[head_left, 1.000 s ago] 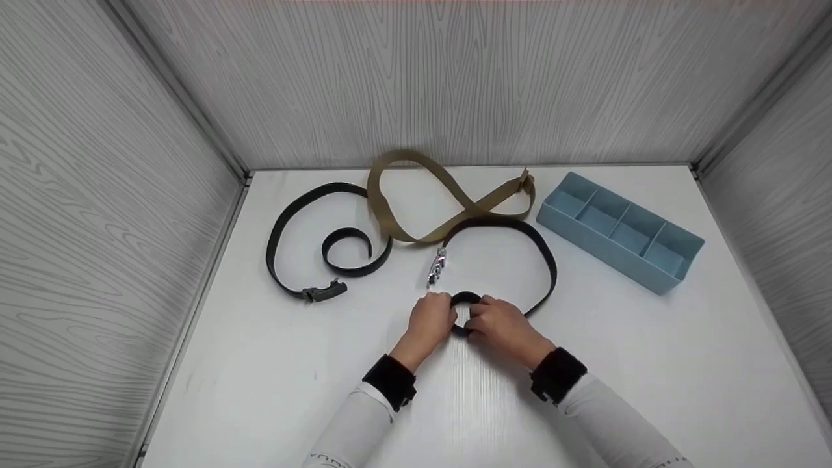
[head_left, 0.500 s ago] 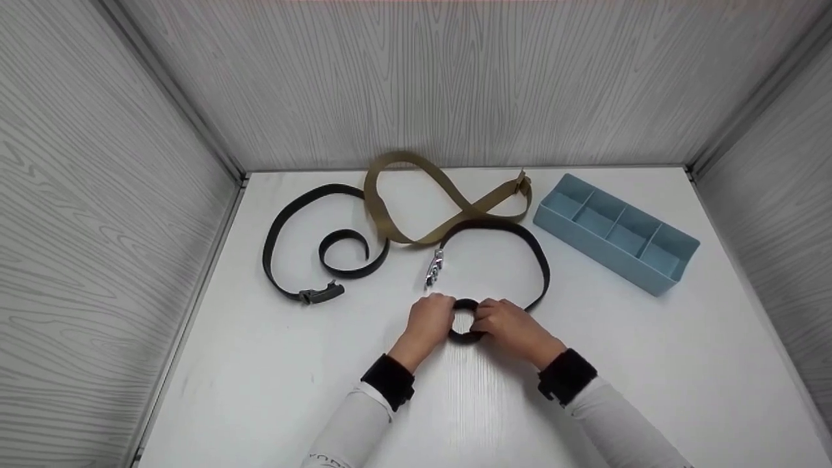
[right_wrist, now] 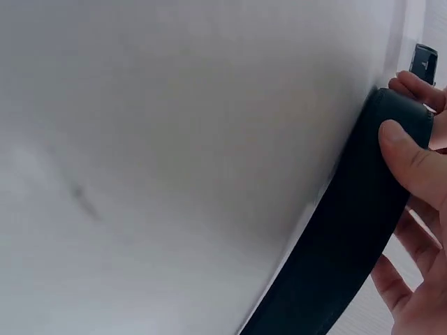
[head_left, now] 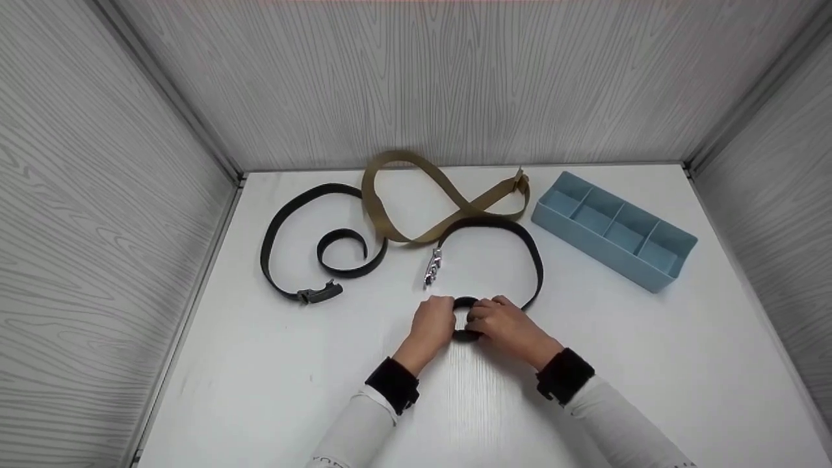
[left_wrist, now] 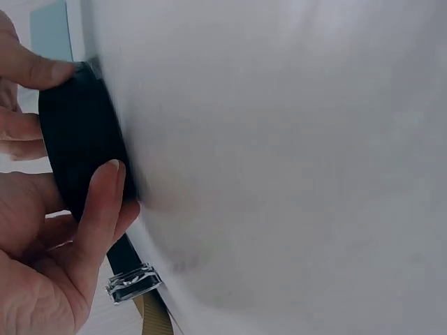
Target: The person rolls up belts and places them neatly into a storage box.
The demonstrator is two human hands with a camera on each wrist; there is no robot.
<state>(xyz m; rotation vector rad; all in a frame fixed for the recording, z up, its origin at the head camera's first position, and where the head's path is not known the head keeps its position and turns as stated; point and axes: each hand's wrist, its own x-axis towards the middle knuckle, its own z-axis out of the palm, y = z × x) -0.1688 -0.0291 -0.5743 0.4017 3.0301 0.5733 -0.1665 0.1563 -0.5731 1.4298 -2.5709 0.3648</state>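
Observation:
A black belt with a silver buckle [head_left: 432, 267] has its free end wound into a small ring-like coil [head_left: 466, 303] standing on edge, while the rest curves behind it as a wide loop [head_left: 537, 260]. My left hand [head_left: 433, 323] grips the coil's left side; in the left wrist view, its fingers [left_wrist: 101, 202] press on the dark band [left_wrist: 80, 132]. From the other side my right hand [head_left: 507, 328] pinches the coil, its thumb [right_wrist: 398, 143] flat on the outer face of the strap [right_wrist: 342, 223]. Part of the coil is hidden behind the fingers.
To the left lies a second black belt with a dark buckle [head_left: 320, 292], its tail curled in a spiral [head_left: 344, 270]. Behind, a tan webbing belt [head_left: 416, 159] forms a twisted loop. A blue four-compartment tray, angled [head_left: 598, 246], stands back right. Grey panels [head_left: 416, 84] enclose the table.
Both hands stay on the coil, with small shifts of the right hand's fingers. The belt's wide loop has drawn in slightly to the left. Other things lie as before.

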